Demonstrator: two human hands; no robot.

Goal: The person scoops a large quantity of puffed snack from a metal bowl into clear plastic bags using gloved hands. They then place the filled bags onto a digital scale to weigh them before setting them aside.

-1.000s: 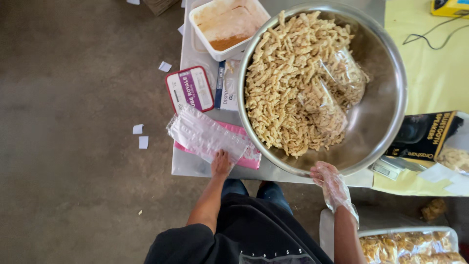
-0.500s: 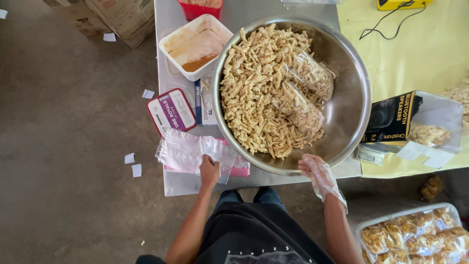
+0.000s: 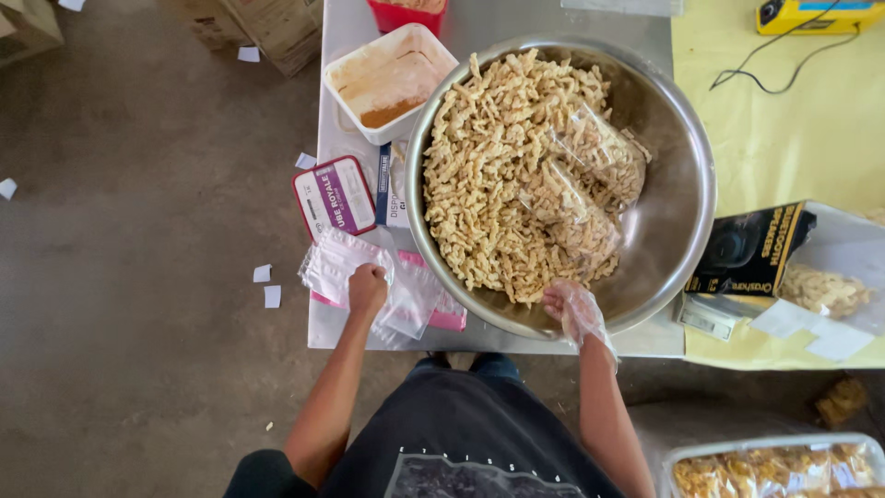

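Below, left hand (image 3: 367, 288) pinches a clear plastic bag (image 3: 343, 263); gloved right hand (image 3: 569, 305), loosely curled, rests empty on bowl (image 3: 678, 249).

Premises: a small-scale food packing area, informal rather than factory grade. Evidence: a large steel bowl (image 3: 682, 212) heaped with fried snack strips (image 3: 489, 184) on a metal table (image 3: 516, 23); a stack of clear plastic bags (image 3: 341, 263) at the table edge; a tray of filled packets (image 3: 774, 466) below. One hand (image 3: 572, 309) wears a disposable glove. Bare concrete floor (image 3: 138, 277) littered with paper scraps; cardboard boxes (image 3: 267, 28) alongside.
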